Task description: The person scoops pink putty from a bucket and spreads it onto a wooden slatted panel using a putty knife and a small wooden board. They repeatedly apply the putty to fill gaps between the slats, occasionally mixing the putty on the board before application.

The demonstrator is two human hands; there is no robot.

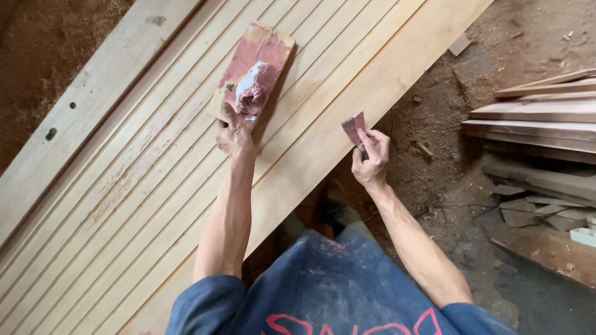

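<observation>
Holding putty board [253,69], scraper [354,128]

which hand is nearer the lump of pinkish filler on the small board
Left. The left hand grips the small wooden board just below the pinkish filler lump; the right hand is off to its right, holding a scraper.

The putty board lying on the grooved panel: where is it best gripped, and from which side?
Probably the near, lower end of the putty board, coming from the person's side, as the left hand does now. That end looks barer; the lump of pinkish putty sits mid-board. The board lies flat on the grooved wooden panel, so pinch across its edges.
</observation>
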